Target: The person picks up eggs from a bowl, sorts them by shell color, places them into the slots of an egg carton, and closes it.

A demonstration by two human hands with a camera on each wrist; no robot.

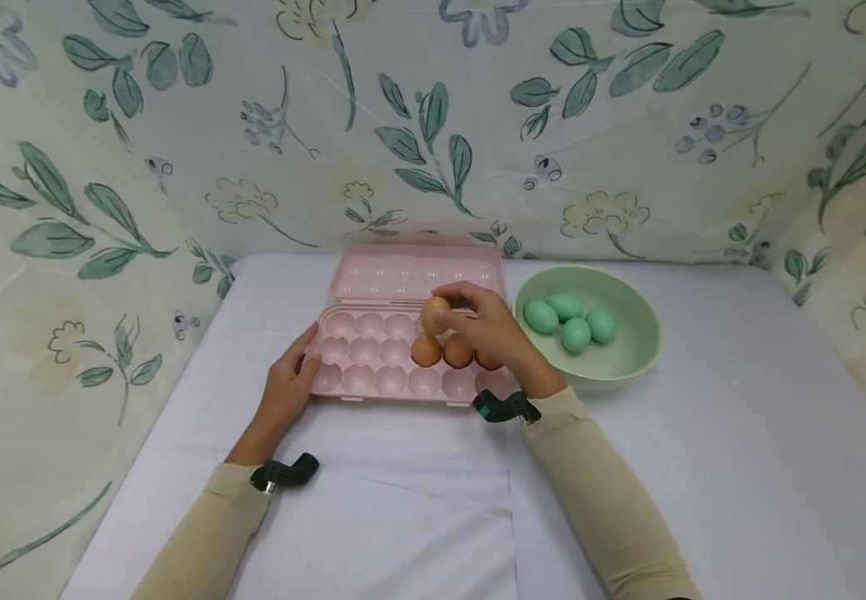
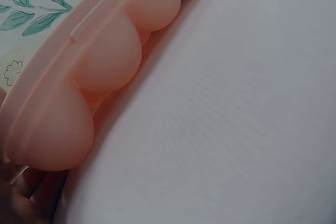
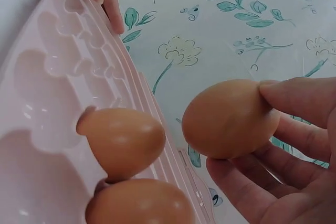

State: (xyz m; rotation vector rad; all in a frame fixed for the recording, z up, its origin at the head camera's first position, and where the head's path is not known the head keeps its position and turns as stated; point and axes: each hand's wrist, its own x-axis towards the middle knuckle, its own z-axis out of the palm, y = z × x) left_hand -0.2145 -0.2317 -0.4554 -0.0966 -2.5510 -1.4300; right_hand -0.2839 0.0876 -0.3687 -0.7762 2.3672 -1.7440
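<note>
A pink egg carton (image 1: 358,398) lies with its lid (image 1: 417,271) folded back behind it. My left hand (image 1: 287,385) grips the carton's left end, thumb by the rim; in the left wrist view a few of its fingers (image 2: 21,198) show low at the corner. Between the thumb and fingertips of my right hand (image 1: 481,321) is a brown egg (image 3: 231,119), held above the back row of cups. Three brown eggs (image 1: 426,350) sit in the middle row, the rightmost partly covered by that hand. The front row of cups holds nothing.
Right of the carton stands a light green bowl (image 1: 638,333) with several mint-green eggs (image 1: 576,335) in it; the right forearm passes close to its near left side. A white cloth (image 1: 402,500) covers the table. Patterned fabric (image 1: 433,125) hangs behind and at both sides.
</note>
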